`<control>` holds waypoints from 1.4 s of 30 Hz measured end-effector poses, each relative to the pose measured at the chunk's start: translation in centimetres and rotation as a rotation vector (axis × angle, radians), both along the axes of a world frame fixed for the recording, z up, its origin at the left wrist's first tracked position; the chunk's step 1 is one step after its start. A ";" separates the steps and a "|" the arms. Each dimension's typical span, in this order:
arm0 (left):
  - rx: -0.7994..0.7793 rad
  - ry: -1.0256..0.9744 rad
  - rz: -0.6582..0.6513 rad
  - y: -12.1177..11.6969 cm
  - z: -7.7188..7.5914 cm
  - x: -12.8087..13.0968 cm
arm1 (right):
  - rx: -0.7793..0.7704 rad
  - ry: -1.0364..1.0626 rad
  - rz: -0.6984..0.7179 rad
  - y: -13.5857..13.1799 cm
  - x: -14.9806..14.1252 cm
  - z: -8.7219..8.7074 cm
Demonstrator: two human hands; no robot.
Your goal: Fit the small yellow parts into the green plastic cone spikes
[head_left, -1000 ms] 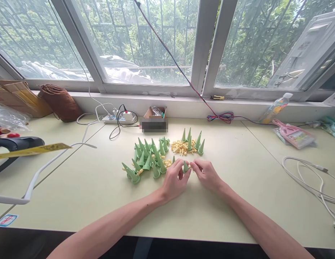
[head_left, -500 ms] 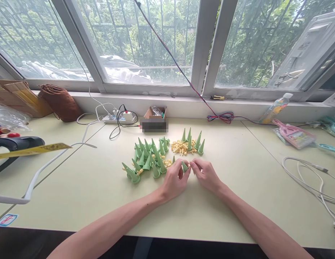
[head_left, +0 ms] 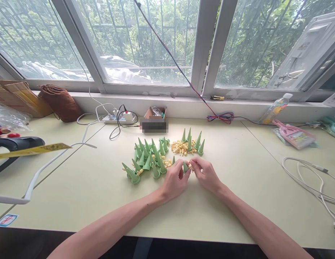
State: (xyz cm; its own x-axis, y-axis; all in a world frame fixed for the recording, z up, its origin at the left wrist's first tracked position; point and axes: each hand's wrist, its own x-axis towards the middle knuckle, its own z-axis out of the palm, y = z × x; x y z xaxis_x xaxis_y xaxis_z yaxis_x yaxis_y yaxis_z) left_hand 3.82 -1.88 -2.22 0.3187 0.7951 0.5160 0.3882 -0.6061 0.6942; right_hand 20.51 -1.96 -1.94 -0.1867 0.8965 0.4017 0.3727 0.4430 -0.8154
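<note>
My left hand (head_left: 176,180) is closed round a green plastic cone (head_left: 185,167), its tip pointing up. Facing it, my right hand (head_left: 205,174) pinches a small yellow piece (head_left: 190,166) at the cone's right side; the fingers hide most of that piece. Left of my hands stands a cluster of green cones (head_left: 146,163) with ribbed bases, some with yellow pieces in or near them. Beyond my hands lies a heap of small yellow pieces (head_left: 179,147), with several more green cones (head_left: 201,147) standing at its right and back.
A small cardboard box (head_left: 155,112) and a power strip (head_left: 116,118) sit at the table's back. To the right are a pink dustpan (head_left: 294,133), a bottle (head_left: 276,108) and a coiled white cable (head_left: 320,187). A brown pouch (head_left: 60,103) leans at the back left.
Both hands stay in nearly the same place. The cone in my left hand tilts slightly and comes back, while my right fingers shift a little at the yellow piece.
</note>
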 end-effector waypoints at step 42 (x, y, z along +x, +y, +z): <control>-0.186 -0.261 -0.056 0.2 0.4 -0.1 | 0.014 0.042 0.132 -0.5 0.3 1.0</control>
State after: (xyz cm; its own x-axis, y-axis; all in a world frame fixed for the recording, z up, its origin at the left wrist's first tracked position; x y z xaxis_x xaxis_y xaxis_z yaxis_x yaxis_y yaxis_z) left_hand 3.76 -1.71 -1.79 0.2404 0.8686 0.4332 0.1519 -0.4745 0.8671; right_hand 20.76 -2.45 -0.96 -0.2856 0.8595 0.4239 0.2763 0.4974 -0.8223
